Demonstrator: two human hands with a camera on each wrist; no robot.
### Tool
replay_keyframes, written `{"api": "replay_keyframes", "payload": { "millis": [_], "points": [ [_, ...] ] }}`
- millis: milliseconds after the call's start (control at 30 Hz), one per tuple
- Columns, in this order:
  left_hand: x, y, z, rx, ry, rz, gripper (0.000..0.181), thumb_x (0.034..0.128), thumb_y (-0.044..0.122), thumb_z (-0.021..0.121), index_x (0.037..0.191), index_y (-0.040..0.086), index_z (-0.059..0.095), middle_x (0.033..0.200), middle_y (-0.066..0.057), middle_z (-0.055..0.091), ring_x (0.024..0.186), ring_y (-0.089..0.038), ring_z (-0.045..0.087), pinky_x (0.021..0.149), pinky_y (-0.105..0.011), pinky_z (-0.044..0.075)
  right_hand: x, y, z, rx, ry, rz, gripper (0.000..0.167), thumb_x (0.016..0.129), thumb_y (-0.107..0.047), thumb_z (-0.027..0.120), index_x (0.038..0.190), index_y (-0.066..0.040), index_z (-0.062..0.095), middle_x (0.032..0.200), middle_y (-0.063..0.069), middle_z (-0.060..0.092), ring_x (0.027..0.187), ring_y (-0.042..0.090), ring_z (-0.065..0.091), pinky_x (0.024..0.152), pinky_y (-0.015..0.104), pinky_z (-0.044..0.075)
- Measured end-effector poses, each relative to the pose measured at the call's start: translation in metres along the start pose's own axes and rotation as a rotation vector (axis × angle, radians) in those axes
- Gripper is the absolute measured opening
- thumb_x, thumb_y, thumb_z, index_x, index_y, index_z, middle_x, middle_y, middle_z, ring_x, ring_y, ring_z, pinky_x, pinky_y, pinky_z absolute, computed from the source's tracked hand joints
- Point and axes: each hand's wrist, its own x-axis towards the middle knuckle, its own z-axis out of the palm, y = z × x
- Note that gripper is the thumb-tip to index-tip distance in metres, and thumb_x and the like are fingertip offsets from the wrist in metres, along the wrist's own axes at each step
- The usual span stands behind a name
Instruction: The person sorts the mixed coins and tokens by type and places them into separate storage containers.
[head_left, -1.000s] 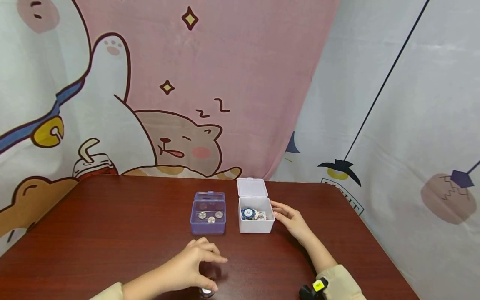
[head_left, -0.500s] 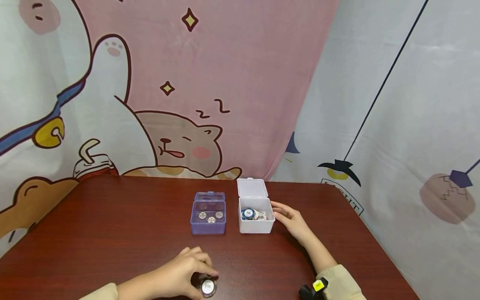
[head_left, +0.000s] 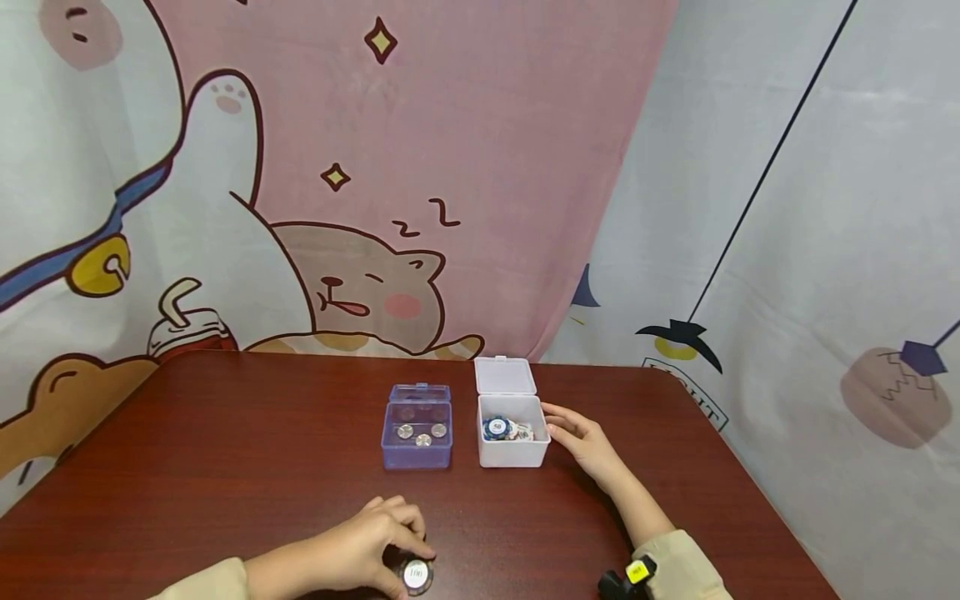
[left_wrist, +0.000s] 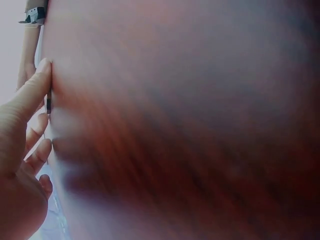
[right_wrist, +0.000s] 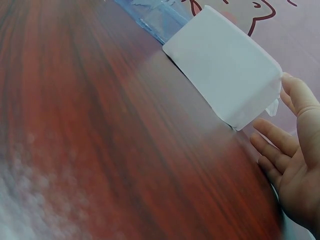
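A dark poker chip (head_left: 416, 575) with a white "100" centre lies flat at the table's near edge. My left hand (head_left: 363, 542) pinches it at its rim between thumb and forefinger; the left wrist view shows the chip edge-on (left_wrist: 49, 104) beside the fingers. My right hand (head_left: 588, 446) rests its loosely bent fingers against the right side of a white plastic box (head_left: 513, 454). That box has its lid up and holds a blue "50" chip (head_left: 497, 427) and paler chips. To its left stands a translucent blue box (head_left: 416, 457), lid raised, with several silver coins (head_left: 423, 440) inside.
The reddish-brown wooden table (head_left: 247, 450) runs back to a cartoon-printed curtain (head_left: 480, 167). Both boxes stand side by side toward the table's far half. A black device with a yellow label (head_left: 637, 571) is strapped at the right wrist.
My left thumb and forefinger have come down and closed round the chip, whose "100" face now shows more fully. The right hand and both boxes have stayed put.
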Motion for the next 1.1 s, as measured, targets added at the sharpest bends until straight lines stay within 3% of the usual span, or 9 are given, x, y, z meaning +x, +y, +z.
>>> {"api": "replay_keyframes", "payload": {
  "millis": [267, 767, 933, 1100],
  "points": [
    [0.0001, -0.0031, 0.0023, -0.044, 0.006, -0.002, 0.043, 0.0636, 0.040, 0.082, 0.103, 0.023, 0.076, 0.093, 0.021, 0.052, 0.090, 0.006, 0.040, 0.075, -0.019, 0.029, -0.0002, 0.0012, -0.0004, -0.011, 0.001, -0.002, 0.042, 0.094, -0.005, 0.058, 0.134, 0.004, 0.051, 0.122, 0.028, 0.058, 0.117, 0.041, 0.051, 0.093, 0.041, 0.041],
    [0.0017, 0.0000, 0.0016, 0.030, 0.059, 0.073, 0.037, 0.0616, 0.031, 0.088, 0.095, 0.022, 0.075, 0.088, 0.021, 0.056, 0.087, 0.006, 0.040, 0.074, -0.016, 0.032, 0.0009, 0.0021, -0.0004, -0.012, -0.001, -0.011, 0.041, 0.094, -0.004, 0.058, 0.134, 0.004, 0.051, 0.122, 0.029, 0.058, 0.117, 0.041, 0.051, 0.091, 0.036, 0.042],
    [0.0027, 0.0022, 0.0020, 0.036, 0.081, 0.057, 0.038, 0.0597, 0.029, 0.089, 0.094, 0.023, 0.075, 0.088, 0.021, 0.055, 0.089, 0.005, 0.040, 0.077, -0.017, 0.033, 0.0008, 0.0022, -0.0006, -0.008, 0.000, -0.006, 0.041, 0.094, -0.004, 0.058, 0.134, 0.004, 0.051, 0.122, 0.029, 0.057, 0.117, 0.041, 0.051, 0.090, 0.033, 0.042],
    [0.0059, 0.0037, 0.0020, 0.028, 0.114, 0.032, 0.036, 0.0584, 0.026, 0.087, 0.092, 0.025, 0.074, 0.090, 0.022, 0.054, 0.090, 0.004, 0.041, 0.078, -0.018, 0.033, 0.0007, 0.0021, -0.0005, -0.006, -0.001, -0.005, 0.042, 0.094, -0.004, 0.058, 0.134, 0.005, 0.051, 0.122, 0.029, 0.057, 0.117, 0.042, 0.051, 0.093, 0.039, 0.042]
  ]
}}
